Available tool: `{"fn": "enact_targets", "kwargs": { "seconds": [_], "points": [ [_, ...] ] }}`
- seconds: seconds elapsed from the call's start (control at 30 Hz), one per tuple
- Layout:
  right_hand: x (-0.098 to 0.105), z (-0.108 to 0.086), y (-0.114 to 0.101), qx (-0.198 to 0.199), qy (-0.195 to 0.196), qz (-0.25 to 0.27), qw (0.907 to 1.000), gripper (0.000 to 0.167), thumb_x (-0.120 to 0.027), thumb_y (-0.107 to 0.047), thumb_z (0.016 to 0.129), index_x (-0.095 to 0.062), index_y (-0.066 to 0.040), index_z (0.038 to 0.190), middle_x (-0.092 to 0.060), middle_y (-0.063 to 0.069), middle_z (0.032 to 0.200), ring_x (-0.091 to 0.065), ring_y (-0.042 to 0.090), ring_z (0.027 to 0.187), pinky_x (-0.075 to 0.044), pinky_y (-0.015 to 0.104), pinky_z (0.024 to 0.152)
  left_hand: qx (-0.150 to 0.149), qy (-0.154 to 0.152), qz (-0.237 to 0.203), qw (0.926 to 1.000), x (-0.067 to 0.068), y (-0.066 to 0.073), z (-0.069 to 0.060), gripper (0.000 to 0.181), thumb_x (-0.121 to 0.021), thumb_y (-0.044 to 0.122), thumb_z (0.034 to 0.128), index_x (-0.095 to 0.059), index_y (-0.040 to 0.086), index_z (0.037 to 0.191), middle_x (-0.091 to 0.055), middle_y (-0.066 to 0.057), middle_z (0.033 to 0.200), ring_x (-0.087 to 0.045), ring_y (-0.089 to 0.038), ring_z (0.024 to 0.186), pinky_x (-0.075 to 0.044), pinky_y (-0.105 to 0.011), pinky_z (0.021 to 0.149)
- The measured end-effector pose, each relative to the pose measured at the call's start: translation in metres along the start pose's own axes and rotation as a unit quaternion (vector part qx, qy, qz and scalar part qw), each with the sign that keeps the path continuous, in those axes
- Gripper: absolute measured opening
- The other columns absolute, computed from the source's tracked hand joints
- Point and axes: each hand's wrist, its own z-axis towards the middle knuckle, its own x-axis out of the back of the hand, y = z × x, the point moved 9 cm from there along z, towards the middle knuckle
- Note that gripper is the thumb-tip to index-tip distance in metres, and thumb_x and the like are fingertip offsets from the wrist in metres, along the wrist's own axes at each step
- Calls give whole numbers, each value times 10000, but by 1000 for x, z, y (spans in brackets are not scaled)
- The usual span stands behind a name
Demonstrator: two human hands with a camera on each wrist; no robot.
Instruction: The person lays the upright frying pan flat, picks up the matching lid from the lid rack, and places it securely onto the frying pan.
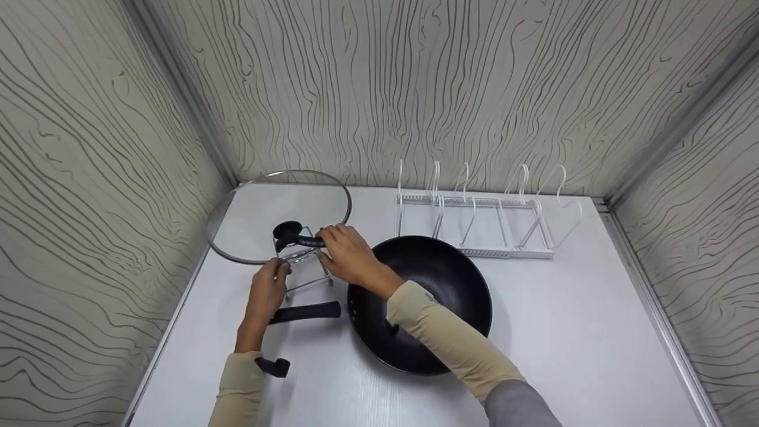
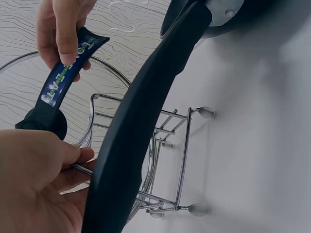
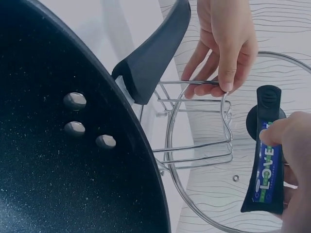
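Observation:
My right hand (image 1: 353, 255) holds the black, labelled handle (image 3: 268, 160) of a clear glass lid (image 1: 348, 204) with a metal rim. The lid stands tilted at a chrome wire rack (image 2: 182, 160), its lower rim among the wires. With thumb and fingers, my left hand (image 1: 267, 290) pinches a top wire of that rack, as the right wrist view shows. A black wok (image 1: 439, 273) rests on the table beside the rack. Its long handle (image 1: 308, 312) points left, passing close to my left wrist and in front of part of the rack in the left wrist view.
A white wire rack (image 1: 510, 254) with several upright loops stands at the back right of the white table (image 1: 569, 332), behind the wok. Patterned walls (image 1: 379, 89) enclose the table at the back and both sides.

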Motion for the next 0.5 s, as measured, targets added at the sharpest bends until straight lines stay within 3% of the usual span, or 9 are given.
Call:
{"fn": "enact_targets", "kwargs": {
  "seconds": [0.5],
  "points": [
    [-7,11,-15,257,185,-1042,9941,262,-684,-319,1034,-660,-113,1193,-752,15,1026,-730,215,912,-556,342,783,-3,53,78,10000,0,0,-1,214,-507,129,1130,-673,-5,1152,-746,-199,1088,-715,-343,1100,-546,-512,940]
  ]
}}
